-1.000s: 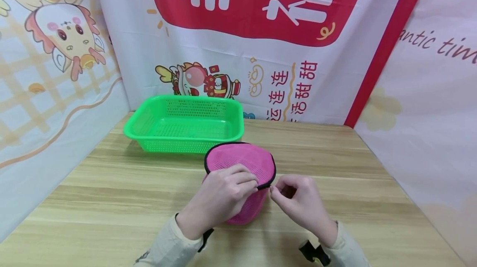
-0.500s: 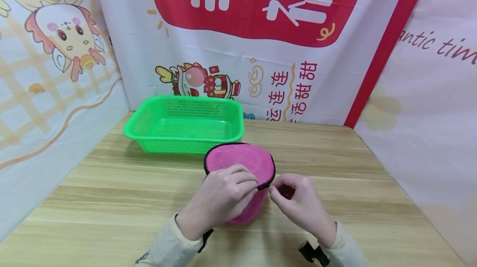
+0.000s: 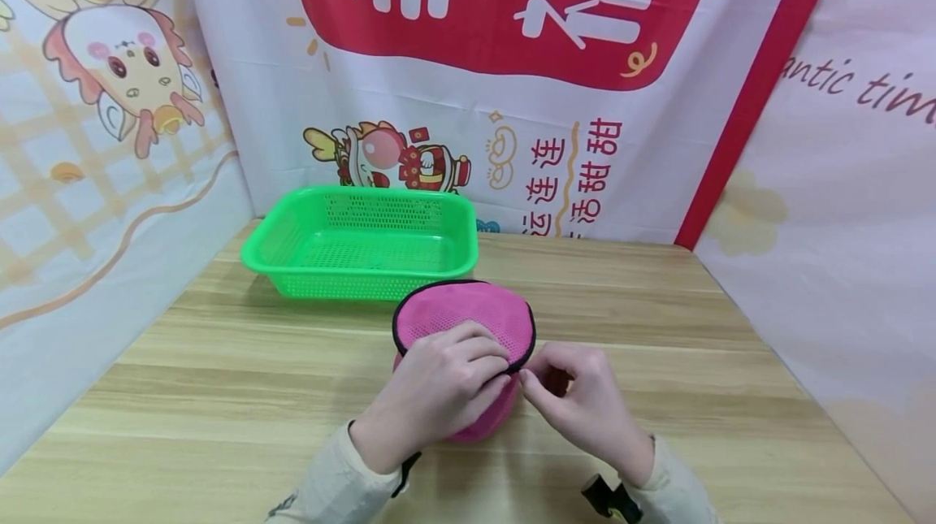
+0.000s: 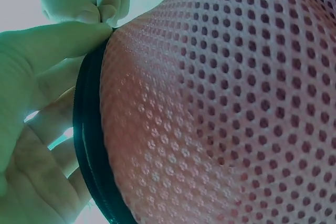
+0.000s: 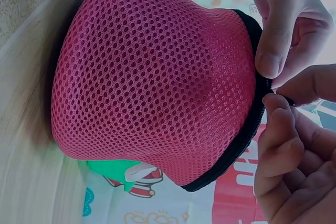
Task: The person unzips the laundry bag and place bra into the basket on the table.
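Note:
A pink mesh bag (image 3: 468, 314) with a black zipper (image 5: 239, 150) round its top stands on the table, its top shut over with mesh. Across the near side of that top lies my left hand (image 3: 435, 386), its thumb and fingers gripping the zippered edge. In the right wrist view the left thumb presses on the black band. My right hand (image 3: 588, 398) is just to the right, thumb and forefinger pinching a small dark zipper pull (image 5: 287, 99) at the band. The left wrist view shows the mesh side close up, with both hands' fingertips meeting at the edge.
Behind the bag, to the left, stands a green plastic basket (image 3: 358, 274) with perforated walls. The wood-grain table (image 3: 702, 361) meets printed cloth hangings (image 3: 468, 101) at the back and on both sides.
My right hand has shifted slightly left along the zippered edge, closer to the left hand. The bag's top has tilted a little to the left. The left hand has hardly moved.

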The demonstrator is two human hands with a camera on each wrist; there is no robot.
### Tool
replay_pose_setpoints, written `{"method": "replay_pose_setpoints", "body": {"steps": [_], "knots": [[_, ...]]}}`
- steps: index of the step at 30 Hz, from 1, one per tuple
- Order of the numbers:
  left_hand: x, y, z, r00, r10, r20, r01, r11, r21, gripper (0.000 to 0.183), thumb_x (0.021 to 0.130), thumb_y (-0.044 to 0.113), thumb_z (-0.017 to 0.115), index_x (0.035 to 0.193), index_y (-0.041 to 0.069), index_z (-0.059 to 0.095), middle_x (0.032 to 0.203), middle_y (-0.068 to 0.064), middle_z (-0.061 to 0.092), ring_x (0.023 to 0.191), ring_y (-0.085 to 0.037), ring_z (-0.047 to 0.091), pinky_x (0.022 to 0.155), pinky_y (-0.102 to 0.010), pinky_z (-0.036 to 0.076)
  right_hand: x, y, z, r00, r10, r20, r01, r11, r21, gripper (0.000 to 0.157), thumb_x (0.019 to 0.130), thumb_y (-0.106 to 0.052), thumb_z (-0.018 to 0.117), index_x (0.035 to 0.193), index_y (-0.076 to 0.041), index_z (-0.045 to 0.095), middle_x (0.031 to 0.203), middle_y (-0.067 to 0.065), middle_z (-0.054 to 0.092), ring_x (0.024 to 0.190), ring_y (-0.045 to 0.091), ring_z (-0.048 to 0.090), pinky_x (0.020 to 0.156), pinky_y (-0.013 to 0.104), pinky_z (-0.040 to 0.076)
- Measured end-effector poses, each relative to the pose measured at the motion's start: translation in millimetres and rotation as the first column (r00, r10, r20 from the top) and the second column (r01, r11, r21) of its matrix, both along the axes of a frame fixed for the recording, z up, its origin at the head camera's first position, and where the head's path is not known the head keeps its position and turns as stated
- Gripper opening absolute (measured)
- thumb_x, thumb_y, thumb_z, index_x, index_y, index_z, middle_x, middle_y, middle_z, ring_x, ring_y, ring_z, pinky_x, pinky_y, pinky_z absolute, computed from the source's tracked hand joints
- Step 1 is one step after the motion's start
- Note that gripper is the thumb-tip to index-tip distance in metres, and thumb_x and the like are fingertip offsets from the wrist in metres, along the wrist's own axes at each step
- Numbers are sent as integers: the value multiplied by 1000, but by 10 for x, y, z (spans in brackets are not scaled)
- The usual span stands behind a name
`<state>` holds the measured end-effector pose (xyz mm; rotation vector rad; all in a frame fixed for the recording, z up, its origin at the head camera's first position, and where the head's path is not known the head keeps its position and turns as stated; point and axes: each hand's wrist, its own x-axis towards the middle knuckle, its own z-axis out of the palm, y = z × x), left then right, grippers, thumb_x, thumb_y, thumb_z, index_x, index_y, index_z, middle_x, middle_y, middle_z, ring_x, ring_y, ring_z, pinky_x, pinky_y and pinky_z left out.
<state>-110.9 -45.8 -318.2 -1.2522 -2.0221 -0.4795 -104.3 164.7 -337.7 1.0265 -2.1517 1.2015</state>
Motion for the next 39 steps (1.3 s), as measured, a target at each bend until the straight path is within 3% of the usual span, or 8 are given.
{"method": "replay_pose_setpoints", "body": {"steps": [12,29,39], "knots": [[7,-7,20,999,17,-26,-18,999,-31,4,82,10,77,86,11,77,90,3,70,90,-12,62,73,-24,54,-10,-3,-6,999,-8,-34,8,1000,-10,25,81,3,70,76,-21,67,64,-13,55,52,3,47,42,16,39],[9,16,22,999,17,-49,-19,999,-43,4,81,11,79,83,11,76,88,3,70,88,-12,62,70,-22,54,-8,37,-7,999,-42,-5,42,999,4,24,80,3,70,73,-20,67,63,-13,54,51,3,47,42,16,39],[21,5,31,999,23,-32,-25,998,-54,7,79,9,79,85,11,77,89,3,70,89,-11,62,70,-23,54,27,8,53,999,-47,-20,47,999,-19,27,75,11,72,71,-15,66,61,-12,53,49,4,45,40,17,37]]}}
